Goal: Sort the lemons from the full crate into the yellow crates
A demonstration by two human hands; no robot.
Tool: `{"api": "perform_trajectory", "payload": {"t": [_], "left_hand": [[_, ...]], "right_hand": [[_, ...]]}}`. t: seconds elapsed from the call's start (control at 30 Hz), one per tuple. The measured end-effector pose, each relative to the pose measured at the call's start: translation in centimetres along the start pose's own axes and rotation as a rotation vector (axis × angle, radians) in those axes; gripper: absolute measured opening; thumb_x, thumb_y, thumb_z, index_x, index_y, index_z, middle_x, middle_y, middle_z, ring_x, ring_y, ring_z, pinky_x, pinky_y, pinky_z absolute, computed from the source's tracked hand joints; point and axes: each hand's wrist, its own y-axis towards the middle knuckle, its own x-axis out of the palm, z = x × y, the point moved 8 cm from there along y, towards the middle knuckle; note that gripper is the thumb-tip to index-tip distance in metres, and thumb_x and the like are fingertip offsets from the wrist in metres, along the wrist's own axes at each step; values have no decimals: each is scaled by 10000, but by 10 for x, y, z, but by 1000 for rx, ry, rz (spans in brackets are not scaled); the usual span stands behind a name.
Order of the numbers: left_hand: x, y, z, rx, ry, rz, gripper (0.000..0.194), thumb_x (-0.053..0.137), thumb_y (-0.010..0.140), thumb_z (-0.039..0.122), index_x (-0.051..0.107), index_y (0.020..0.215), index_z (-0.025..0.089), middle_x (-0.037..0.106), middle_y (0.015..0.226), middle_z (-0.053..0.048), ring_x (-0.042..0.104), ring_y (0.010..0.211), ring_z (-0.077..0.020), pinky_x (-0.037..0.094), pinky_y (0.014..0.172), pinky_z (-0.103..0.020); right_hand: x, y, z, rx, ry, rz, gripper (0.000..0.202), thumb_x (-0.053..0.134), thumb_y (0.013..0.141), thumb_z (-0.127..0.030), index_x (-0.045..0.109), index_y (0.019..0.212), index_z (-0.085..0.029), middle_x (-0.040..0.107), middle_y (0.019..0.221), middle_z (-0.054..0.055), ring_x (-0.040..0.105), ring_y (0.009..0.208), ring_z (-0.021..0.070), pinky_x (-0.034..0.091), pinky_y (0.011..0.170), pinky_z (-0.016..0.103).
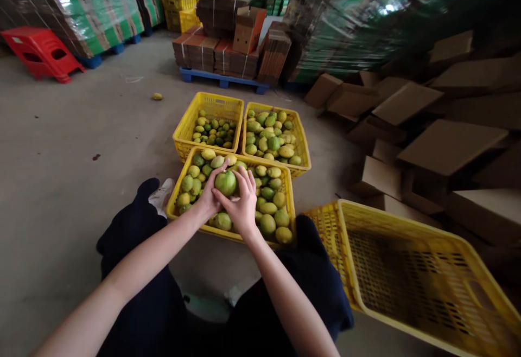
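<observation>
A round green fruit (226,183) is held between my two hands above the near yellow crate (291,197). My left hand (209,197) cups it from the left, thumb and fingers against its side. On the right, my right hand (243,202) touches it with the thumb low and the fingers bent over its right side. Green and yellow fruits (267,224) fill the crate beneath. Behind it stand two more yellow crates, the left one (220,106) partly filled with smaller fruits and the right one (303,145) full of larger ones.
A yellow crate (407,225) without fruit stands at my right. Cardboard boxes (451,145) are heaped beyond it. One yellow fruit (157,96) lies on the floor, a red stool (43,53) is at the far left, and a blue pallet (223,79) bears stacked cardboard.
</observation>
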Motion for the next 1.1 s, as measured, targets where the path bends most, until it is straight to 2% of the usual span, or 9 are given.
{"api": "perform_trajectory", "payload": {"t": [0.13,0.27,0.37,0.47,0.67,0.77,0.87,1.0,1.1], "left_hand": [[0,1,3,-91,2,-15,407,529,904,409,638,1240,206,735,1080,-74,704,1029,-259,577,892,-376],[4,4,15,-134,-46,-79,499,459,913,521,645,1200,158,744,1007,-109,717,957,-280,590,810,-389],[11,5,34,-52,-44,-126,418,467,911,488,660,1126,186,744,927,-64,716,780,-211,586,716,-333],[17,3,48,36,114,-157,392,509,892,510,682,983,171,720,786,-42,673,625,-172,572,642,-308],[28,-14,70,463,538,-285,387,688,789,555,722,820,171,751,826,-68,714,936,-260,556,780,-314],[25,-19,73,548,570,-274,323,711,785,511,737,784,189,767,856,-66,704,1003,-269,540,810,-313],[24,-20,73,525,569,-258,227,710,800,420,754,793,198,774,865,-63,706,1028,-275,540,826,-308],[19,-19,70,380,467,-191,66,717,791,206,776,820,214,785,927,-47,686,1125,-278,547,890,-299],[14,-21,69,296,321,-125,191,727,754,90,787,875,224,790,942,-30,680,1159,-266,553,909,-280]], "right_hand": [[-16,-1,-27,-220,90,-23,588,806,752,-380,618,1296,-259,701,1258,100,539,1340,344,486,1090,560],[-42,-3,-49,-375,181,18,668,823,738,-302,562,1353,-289,706,1233,86,681,1129,294,564,1007,486],[-53,4,-42,-293,263,51,666,822,736,-252,557,1345,-289,676,1273,91,655,1176,292,564,1005,471],[-54,11,-26,-141,360,87,600,806,752,-239,574,1304,-277,659,1287,90,640,1199,275,569,995,441],[-48,15,-21,-109,431,52,538,785,763,-229,580,1257,-289,655,1279,68,629,1212,259,565,998,426],[-49,14,-22,-119,413,52,516,780,764,-232,578,1237,-281,656,1274,73,628,1217,264,568,994,437],[-49,14,-22,-118,348,44,489,768,768,-247,574,1215,-268,667,1254,85,623,1225,276,551,1021,470],[-49,13,-22,-141,290,47,475,739,781,-239,564,1221,-269,662,1270,96,604,1260,293,517,1065,510],[-49,12,-23,-181,254,41,490,729,784,-220,559,1241,-277,655,1293,94,592,1278,299,507,1073,519]]}}
